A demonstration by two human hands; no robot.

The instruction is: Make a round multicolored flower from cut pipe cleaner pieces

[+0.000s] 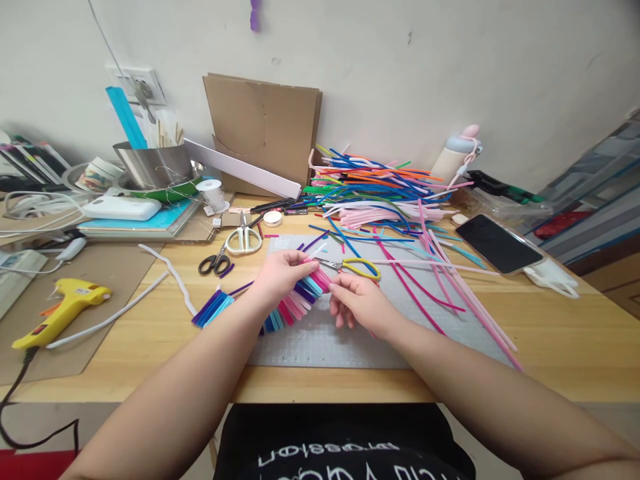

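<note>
Holding the pipe-cleaner fringe (299, 305) by its right end: fingers of the left hand (281, 272). Long axis: leftward. Fingers of the right hand (361, 303): narrow, beside the pink tips (324, 283); grip indeterminable.

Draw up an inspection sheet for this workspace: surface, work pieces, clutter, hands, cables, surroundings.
Surface: wooden table, gray cutting mat on it.
Work pieces: multicolored strip of fuzzy sticks, held above the mat.
Clutter: heaped loose fuzzy sticks behind the mat; yellow-handled tool on it; black-handled scissors and white-handled scissors left of it; phone at right.
Hands: left hand grips the strip; right hand is at its pink end, grip unclear.
Cables: black cord hangs from the yellow glue gun over the table edge.
Surroundings: pale wall; brown cardboard leaning against it.
</note>
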